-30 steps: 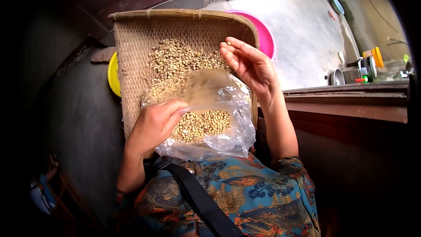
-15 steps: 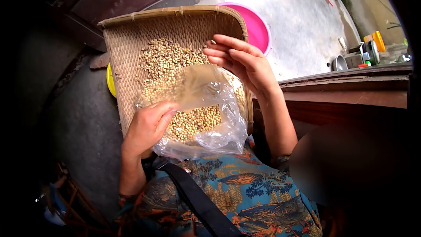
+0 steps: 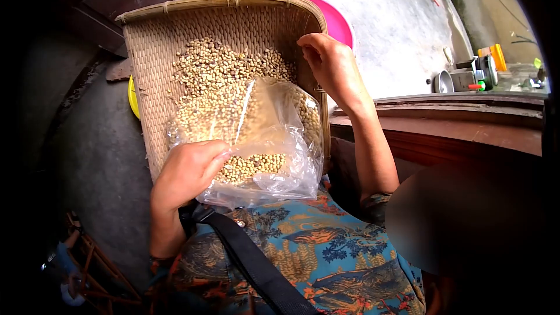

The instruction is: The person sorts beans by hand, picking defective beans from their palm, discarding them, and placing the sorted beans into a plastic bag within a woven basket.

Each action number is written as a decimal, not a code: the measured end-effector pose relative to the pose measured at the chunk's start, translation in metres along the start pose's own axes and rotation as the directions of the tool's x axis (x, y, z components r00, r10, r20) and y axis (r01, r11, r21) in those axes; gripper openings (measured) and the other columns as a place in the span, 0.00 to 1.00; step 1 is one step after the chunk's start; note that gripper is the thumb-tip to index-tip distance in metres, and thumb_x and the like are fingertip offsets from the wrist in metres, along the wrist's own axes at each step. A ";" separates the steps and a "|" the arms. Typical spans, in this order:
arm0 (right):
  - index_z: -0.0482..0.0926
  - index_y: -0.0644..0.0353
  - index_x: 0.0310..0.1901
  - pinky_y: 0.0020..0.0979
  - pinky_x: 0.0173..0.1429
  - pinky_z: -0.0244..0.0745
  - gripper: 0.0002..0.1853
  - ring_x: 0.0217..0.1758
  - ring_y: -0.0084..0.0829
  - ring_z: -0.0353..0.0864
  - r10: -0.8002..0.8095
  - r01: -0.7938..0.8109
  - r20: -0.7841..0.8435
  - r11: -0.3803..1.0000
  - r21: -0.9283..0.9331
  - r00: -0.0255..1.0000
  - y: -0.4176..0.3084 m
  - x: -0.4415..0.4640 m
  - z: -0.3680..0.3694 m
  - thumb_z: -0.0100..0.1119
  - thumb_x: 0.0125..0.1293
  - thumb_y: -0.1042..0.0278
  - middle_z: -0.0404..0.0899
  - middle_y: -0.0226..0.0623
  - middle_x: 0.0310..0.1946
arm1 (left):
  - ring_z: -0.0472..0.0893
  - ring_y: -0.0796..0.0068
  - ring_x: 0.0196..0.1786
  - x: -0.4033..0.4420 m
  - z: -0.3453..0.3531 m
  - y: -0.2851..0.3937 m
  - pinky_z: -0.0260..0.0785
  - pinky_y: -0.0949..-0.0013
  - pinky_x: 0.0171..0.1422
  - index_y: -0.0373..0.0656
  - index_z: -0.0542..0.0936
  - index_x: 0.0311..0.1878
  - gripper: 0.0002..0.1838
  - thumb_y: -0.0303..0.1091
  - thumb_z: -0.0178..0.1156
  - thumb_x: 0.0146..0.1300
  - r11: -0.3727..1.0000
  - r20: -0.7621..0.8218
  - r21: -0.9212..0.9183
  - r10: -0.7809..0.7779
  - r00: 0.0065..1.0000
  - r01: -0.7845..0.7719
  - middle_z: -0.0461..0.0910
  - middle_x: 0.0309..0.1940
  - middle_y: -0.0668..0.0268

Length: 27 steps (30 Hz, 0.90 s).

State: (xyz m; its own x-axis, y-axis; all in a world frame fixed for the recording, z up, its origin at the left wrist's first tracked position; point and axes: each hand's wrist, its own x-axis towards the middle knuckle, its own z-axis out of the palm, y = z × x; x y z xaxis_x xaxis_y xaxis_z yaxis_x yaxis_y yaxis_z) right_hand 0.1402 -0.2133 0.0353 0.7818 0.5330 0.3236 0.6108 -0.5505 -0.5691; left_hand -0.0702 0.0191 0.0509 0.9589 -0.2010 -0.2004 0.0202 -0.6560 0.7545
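A woven bamboo winnowing basket (image 3: 147, 52) rests at my lap, holding many pale yellow soybeans (image 3: 219, 67), some of them darker. Over its near part lies a clear plastic bag (image 3: 286, 184) with its mouth open toward the beans, and more soybeans show in and through it. My left hand (image 3: 189, 169) pinches the bag's near-left edge between thumb and fingers. Above the basket's right rim, my right hand (image 3: 337, 73) is closed with its fingertips drawn together. Whatever those fingertips hold, if anything, is too small or hidden to tell.
Behind the basket's right corner stands a pink basin (image 3: 335, 20) on the pale floor. A yellow rim (image 3: 133, 98) peeks out at left. A wooden sill (image 3: 443, 125) runs along the right, with a metal bowl (image 3: 444, 81) and other items beyond it.
My right hand has gone from stretched fingers over the beans to a closed pinch farther right, by the rim. The left hand keeps its hold on the bag. The view has shifted slightly.
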 end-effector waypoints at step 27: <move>0.77 0.62 0.44 0.38 0.44 0.76 0.11 0.38 0.40 0.82 -0.026 0.305 0.524 0.836 -0.456 0.851 -0.081 -0.077 0.001 0.56 0.59 0.74 0.80 0.42 0.32 | 0.75 0.84 0.39 0.073 -0.077 -0.020 0.69 0.77 0.45 0.39 0.80 0.53 0.12 0.27 0.58 0.68 0.997 -0.492 -0.076 -0.046 0.870 0.009 0.78 0.34 0.75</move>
State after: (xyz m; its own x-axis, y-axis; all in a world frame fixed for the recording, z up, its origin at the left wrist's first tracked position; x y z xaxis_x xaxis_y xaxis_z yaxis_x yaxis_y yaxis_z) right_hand 0.0305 -0.2095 0.0556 0.5845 0.8045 -0.1060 0.8066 -0.5903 -0.0324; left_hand 0.0211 0.0740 0.0692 0.9721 0.2127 0.0986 0.0504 -0.6003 0.7982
